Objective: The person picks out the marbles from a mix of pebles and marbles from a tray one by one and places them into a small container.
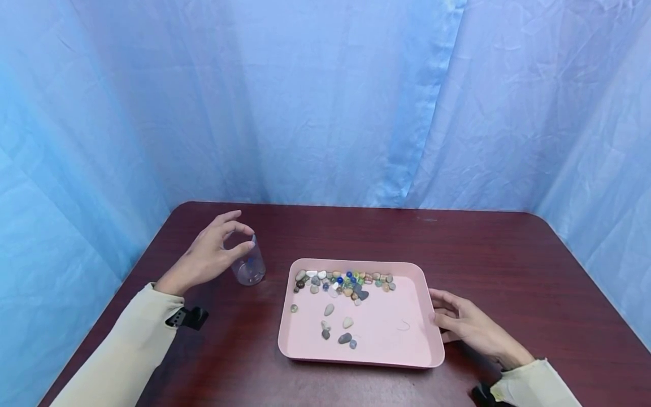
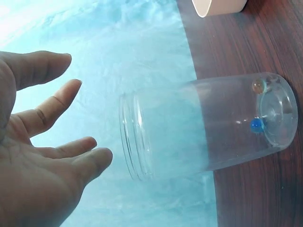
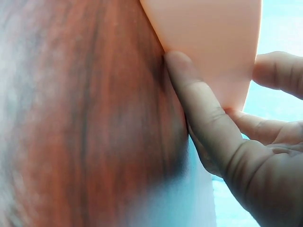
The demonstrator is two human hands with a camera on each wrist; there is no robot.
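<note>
My left hand [image 1: 211,254] hovers by the mouth of a clear plastic jar [image 1: 250,268], fingers spread and holding nothing. In the left wrist view the jar's threaded neck lies just beyond the fingertips. A blue marble [image 2: 256,125] and an amber marble [image 2: 258,86] sit at its bottom. The jar stands upright on the table, left of a pink tray [image 1: 373,350]. My right hand [image 1: 470,325] touches the tray's right side, its thumb [image 3: 182,66] along the outer wall. Inside the tray, mixed pebbles and glass marbles [image 1: 349,274] cluster along the far side.
Several loose pebbles [image 1: 344,338] and a single marble [image 1: 294,308] lie apart in the tray's left half. The dark red wooden table [image 1: 483,243] has rounded far corners. Blue curtains [image 1: 325,102] hang behind it and at both sides.
</note>
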